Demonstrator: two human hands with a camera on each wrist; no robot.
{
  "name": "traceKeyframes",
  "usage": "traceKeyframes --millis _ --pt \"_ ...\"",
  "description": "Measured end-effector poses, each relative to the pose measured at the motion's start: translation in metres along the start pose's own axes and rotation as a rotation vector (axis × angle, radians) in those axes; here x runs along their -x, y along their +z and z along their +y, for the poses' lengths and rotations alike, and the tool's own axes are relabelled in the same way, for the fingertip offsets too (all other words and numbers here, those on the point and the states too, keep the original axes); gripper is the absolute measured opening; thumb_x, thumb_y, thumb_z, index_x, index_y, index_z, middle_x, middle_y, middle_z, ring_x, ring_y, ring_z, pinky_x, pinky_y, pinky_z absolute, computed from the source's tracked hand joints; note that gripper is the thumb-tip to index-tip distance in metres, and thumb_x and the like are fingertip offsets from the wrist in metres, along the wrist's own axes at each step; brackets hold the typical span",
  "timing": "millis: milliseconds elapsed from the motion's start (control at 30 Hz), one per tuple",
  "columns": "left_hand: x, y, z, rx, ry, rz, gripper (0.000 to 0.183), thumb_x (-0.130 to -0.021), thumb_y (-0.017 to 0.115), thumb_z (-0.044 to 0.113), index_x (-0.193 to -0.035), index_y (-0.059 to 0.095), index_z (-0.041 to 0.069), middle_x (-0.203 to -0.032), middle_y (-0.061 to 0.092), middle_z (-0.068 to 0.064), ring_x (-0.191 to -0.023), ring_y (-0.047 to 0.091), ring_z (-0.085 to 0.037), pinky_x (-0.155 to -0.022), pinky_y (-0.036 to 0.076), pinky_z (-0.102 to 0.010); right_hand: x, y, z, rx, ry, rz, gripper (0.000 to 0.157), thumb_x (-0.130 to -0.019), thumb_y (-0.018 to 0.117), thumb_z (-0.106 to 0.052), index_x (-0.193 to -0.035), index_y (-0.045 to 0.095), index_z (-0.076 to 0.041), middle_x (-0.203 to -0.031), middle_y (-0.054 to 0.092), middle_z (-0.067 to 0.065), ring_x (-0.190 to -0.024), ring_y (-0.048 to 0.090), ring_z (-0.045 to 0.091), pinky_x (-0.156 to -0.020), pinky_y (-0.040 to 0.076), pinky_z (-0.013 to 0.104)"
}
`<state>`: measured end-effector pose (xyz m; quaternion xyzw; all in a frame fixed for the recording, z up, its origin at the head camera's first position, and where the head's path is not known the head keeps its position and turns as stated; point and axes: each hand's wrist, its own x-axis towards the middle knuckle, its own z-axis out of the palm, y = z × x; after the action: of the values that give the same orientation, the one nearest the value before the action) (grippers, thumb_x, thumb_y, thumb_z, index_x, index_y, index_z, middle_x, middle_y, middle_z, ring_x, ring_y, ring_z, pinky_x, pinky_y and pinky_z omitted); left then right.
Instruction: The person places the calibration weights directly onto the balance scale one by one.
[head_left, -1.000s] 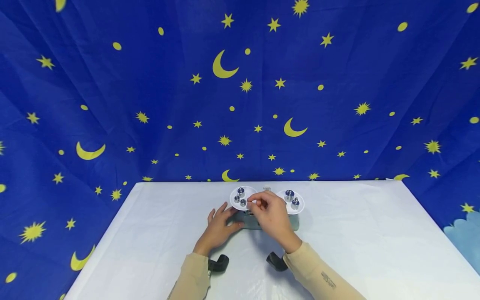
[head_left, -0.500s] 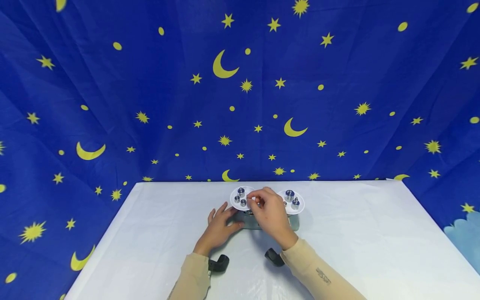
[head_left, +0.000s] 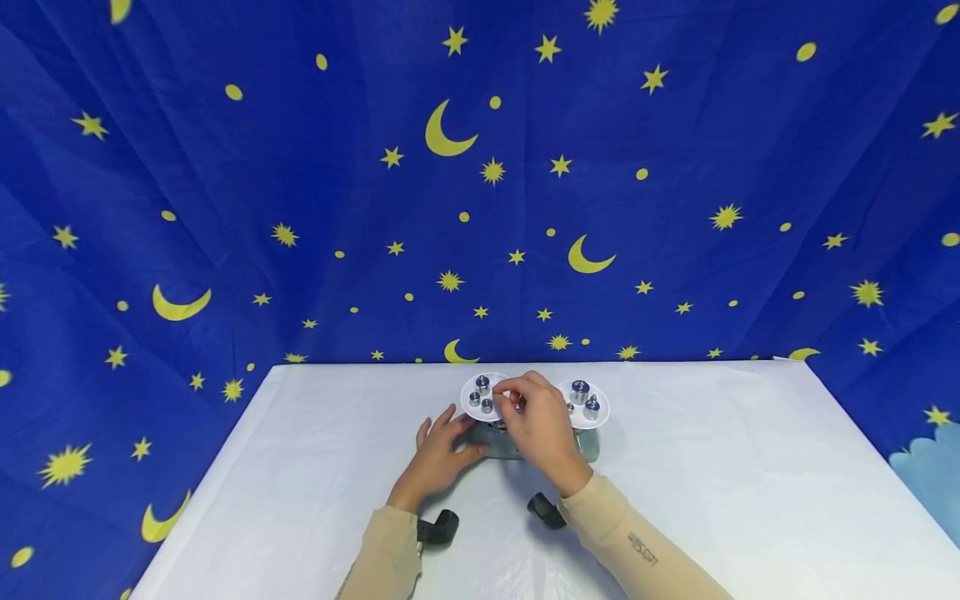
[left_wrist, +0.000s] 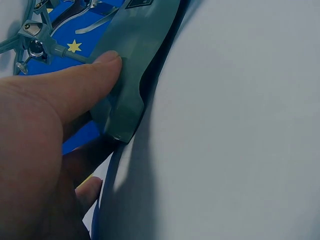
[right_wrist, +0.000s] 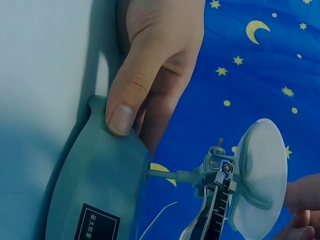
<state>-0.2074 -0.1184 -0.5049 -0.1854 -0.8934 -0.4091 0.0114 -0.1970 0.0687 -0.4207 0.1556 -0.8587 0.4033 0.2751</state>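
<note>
My left hand [head_left: 435, 462] holds the left end of a grey-green balance scale's base [head_left: 504, 448], on the table. In the left wrist view its thumb [left_wrist: 85, 82] lies on the base's front, with other fingers behind. My right hand [head_left: 543, 429] is over the inner edge of the left white pan [head_left: 471, 413], thumb and forefinger tips together; whatever is between them is hidden. On this pan stand metal weights, one larger [head_left: 482, 385] and two smaller. The right pan [head_left: 602, 395] bears two larger weights [head_left: 580, 392] and a tiny one [head_left: 570, 407] beside the hand.
A white-covered table [head_left: 720, 467] extends on both sides of the scale. Behind it hangs a blue cloth [head_left: 525, 217] with yellow stars and moons. Black camera mounts [head_left: 438, 527] stick out at both wrists. The scale's graduated beam [right_wrist: 216, 212] shows in the right wrist view.
My right hand has shifted slightly left and back, so the tiny weight on the right pan shows beside it. The left hand has kept its place on the base.
</note>
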Motion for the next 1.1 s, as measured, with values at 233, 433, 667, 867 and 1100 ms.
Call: traceKeyframes --millis 233,433,667,867,1100 --pt "-0.0005 -0.0004 0.0007 -0.001 0.001 -0.004 0.056 -0.090 0.073 0.031 -0.139 0.060 0.006 -0.143 0.058 -0.009 -0.146 0.030 -0.043 -0.115 0.003 -0.068 -0.0011 0.0022 -0.0008 0.044 -0.006 0.005 0.007 -0.082 0.080 -0.006 -0.089 0.078 -0.008 -0.070 0.053 -0.005 -0.060 0.048 0.008 -0.056 0.042 0.026" --pt "-0.0009 -0.0007 0.0003 -0.007 -0.003 -0.008 0.057 -0.091 0.073 0.032 -0.140 0.059 0.006 -0.144 0.058 -0.010 -0.146 0.030 -0.043 -0.115 0.003 -0.069 -0.0005 0.0043 -0.0006 0.069 -0.017 0.014 0.007 -0.083 0.080 -0.007 -0.089 0.078 -0.009 -0.071 0.055 -0.004 -0.061 0.049 0.009 -0.056 0.042 0.027" --pt "-0.0004 -0.0009 -0.0002 -0.008 -0.008 -0.011 0.057 -0.091 0.073 0.032 -0.139 0.060 0.006 -0.143 0.058 -0.011 -0.146 0.030 -0.043 -0.115 0.004 -0.069 0.0009 0.0065 0.0007 0.092 -0.007 0.005 0.007 -0.084 0.079 -0.008 -0.090 0.079 -0.009 -0.073 0.055 -0.004 -0.062 0.049 0.009 -0.055 0.042 0.026" --pt "-0.0005 -0.0012 0.0002 -0.005 -0.012 -0.011 0.057 -0.091 0.073 0.032 -0.139 0.059 0.006 -0.144 0.058 -0.011 -0.146 0.030 -0.043 -0.115 0.003 -0.068 0.0008 0.0069 0.0000 0.104 -0.004 0.005 0.007 -0.084 0.079 -0.007 -0.091 0.079 -0.009 -0.073 0.055 -0.004 -0.062 0.050 0.008 -0.055 0.042 0.026" --pt "-0.0007 -0.0012 0.0004 0.006 -0.012 -0.013 0.057 -0.091 0.073 0.032 -0.139 0.059 0.005 -0.143 0.058 -0.011 -0.146 0.030 -0.043 -0.115 0.002 -0.068 0.0020 0.0069 -0.0003 0.134 -0.013 0.007 0.008 -0.084 0.079 -0.007 -0.092 0.079 -0.009 -0.074 0.056 -0.003 -0.061 0.051 0.009 -0.053 0.042 0.025"
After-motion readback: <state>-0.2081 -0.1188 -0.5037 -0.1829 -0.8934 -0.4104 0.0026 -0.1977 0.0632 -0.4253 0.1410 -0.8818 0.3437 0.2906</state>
